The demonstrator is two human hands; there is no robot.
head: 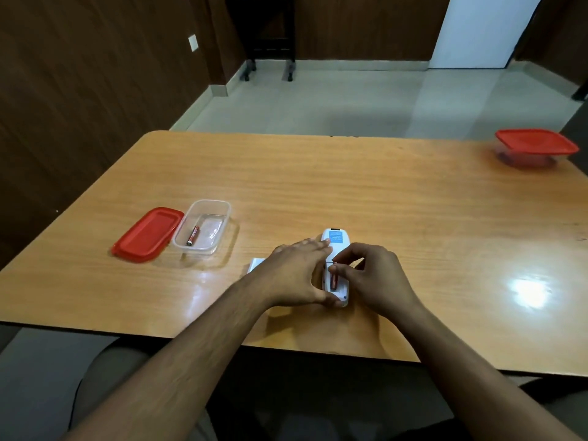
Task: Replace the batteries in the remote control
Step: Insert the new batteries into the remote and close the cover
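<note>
White plastic marks the remote control (pixel 334 249), lying face down near the front edge of the wooden surface (pixel 350 192) with its battery bay uncovered. The left hand (pixel 296 275) clasps its left side, fingers stretched along the body and thumb curled at the near end. The right hand (pixel 369 275) pinches a reddish battery (pixel 334 278) sitting in the bay; fingers hide most of it. A white piece (pixel 256 264) peeks from behind the left hand, too covered to identify. Further left, an open clear container (pixel 203 227) holds another battery (pixel 193 235), beside its red lid (pixel 148 233). A lidded container (pixel 536 148) sits blurred at the far right corner.
</note>
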